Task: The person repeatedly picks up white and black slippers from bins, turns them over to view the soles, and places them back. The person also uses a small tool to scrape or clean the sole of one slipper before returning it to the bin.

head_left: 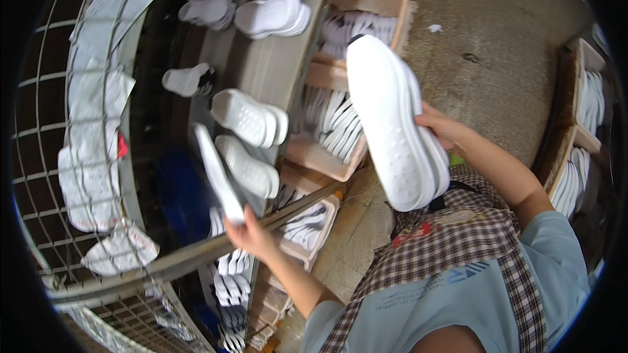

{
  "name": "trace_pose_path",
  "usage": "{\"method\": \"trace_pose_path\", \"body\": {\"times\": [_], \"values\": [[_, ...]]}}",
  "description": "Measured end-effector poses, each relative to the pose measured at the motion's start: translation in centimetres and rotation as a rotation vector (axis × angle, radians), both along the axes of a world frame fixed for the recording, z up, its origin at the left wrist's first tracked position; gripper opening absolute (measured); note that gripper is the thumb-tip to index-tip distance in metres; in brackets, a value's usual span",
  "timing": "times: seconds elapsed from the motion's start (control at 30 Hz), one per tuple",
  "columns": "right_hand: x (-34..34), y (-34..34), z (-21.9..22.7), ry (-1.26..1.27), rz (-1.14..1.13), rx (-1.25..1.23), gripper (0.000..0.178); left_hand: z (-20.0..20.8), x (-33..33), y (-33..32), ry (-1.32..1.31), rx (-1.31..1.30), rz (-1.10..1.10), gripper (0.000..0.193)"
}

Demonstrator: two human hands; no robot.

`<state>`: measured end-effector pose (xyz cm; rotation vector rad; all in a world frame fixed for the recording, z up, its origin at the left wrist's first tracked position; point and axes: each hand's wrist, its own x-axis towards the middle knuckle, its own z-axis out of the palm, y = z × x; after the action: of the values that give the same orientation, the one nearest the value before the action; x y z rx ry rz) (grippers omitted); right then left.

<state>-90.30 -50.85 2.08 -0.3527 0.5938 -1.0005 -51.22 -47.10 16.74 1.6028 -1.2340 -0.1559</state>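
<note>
A stack of white shoe soles (pixel 387 117) is gripped by my right hand (pixel 439 125), with its fingers closed on the stack's right edge. The soles stand lengthwise in front of my apron, one face showing small bumps. My left hand (pixel 247 232) pinches the lower end of a single white sole (pixel 214 168), seen nearly edge-on and slightly blurred. Close beside that sole, two small stacks of soles, an upper stack (pixel 248 117) and a lower stack (pixel 247 165), lie on the grey shelf (pixel 269 59).
More sole stacks (pixel 273 16) lie farther along the shelf. Tan bins (pixel 327 163) of soles line its right side. A bar (pixel 196 256) crosses near my left forearm. Wire mesh (pixel 46 131) with papers rises at left. Crates (pixel 568 150) of soles stand at far right.
</note>
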Motion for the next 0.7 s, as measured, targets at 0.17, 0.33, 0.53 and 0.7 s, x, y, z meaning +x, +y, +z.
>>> {"method": "trace_pose_path", "body": {"times": [0.17,0.33,0.53,0.7], "values": [[1.1,-1.2,-0.5,0.123,0.029,0.008,0.096,1.2,-10.2,5.7,-0.074,-0.08,-0.581,0.048],[0.6,-1.2,-1.7,0.075,0.011,0.016,0.083,-1.0,-17.6,4.2,-0.551,0.352,-1.039,0.056],[-0.9,0.2,-3.5,0.177,-0.008,0.09,0.084,-6.1,-15.4,-0.2,0.288,0.481,-0.899,0.061],[-0.6,0.0,-6.3,0.468,0.06,0.006,0.095,-22.4,-17.6,-7.5,0.852,1.108,-0.621,0.063]]}}
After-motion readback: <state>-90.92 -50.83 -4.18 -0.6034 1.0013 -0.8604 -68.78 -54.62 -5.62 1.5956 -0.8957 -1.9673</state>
